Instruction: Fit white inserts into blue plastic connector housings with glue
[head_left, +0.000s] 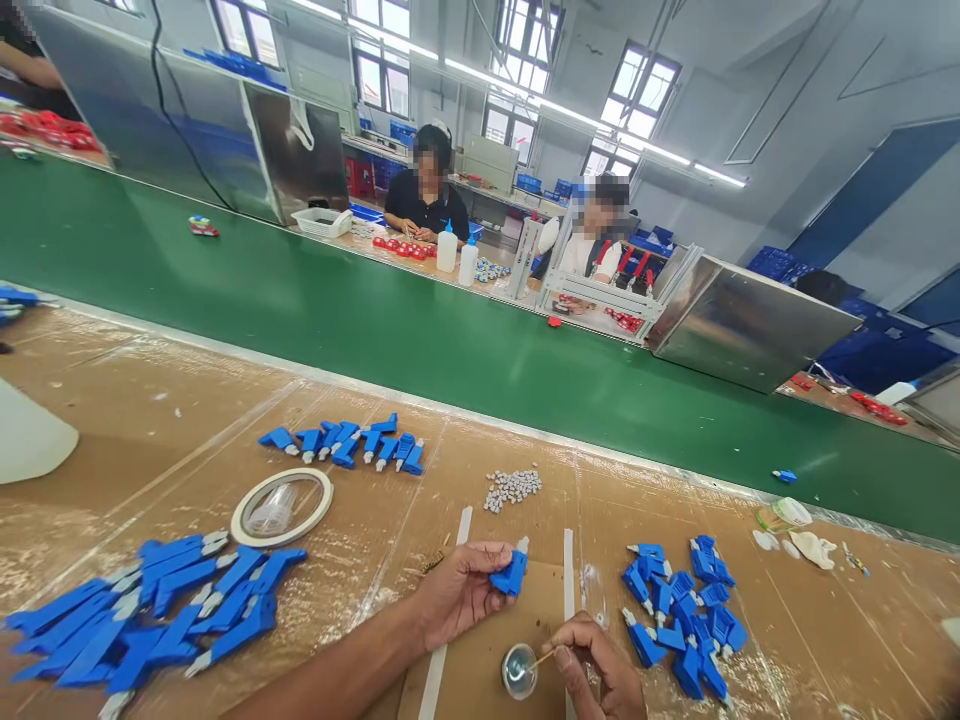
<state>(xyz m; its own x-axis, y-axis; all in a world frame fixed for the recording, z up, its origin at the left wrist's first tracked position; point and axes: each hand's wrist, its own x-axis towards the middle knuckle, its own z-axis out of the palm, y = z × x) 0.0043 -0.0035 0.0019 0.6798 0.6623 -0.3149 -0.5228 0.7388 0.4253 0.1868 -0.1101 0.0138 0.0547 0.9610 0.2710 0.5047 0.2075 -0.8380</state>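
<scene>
- The left hand (459,595) is closed in a pinch, thumb against fingers, on a blue plastic piece (510,573) with a pale tip, held up over the brown worktop (390,570)
- The right hand (596,665) is curled, its fingertips pinching a thin stick (546,657) whose far end is in a small round cup (520,694) of clear liquid just below the blue piece
- The work looks partway along: the piece in the left hand already bears its pale tip, while the stick is at the cup and apart from that piece
- Many blue pieces lie in a left heap (180,580), a right cluster (684,608) and a far group (347,447); pale ends show on many, but which batch is finished I cannot tell
- A pile of small grey pieces (514,488) lies loose beyond the hands, apparently not yet fitted to anything
- Two white strips (568,570) run along either side of the working spot; a ring-shaped tape roll (325,492) encircles clear plastic cups (274,508) to the left
- Nothing seems to block the space between the blue piece and the cup, though the right cluster sits near the right hand
- Beyond runs a green conveyor belt (412,340), with co-workers (426,215) and white squeeze bottles (447,250) on its far side
</scene>
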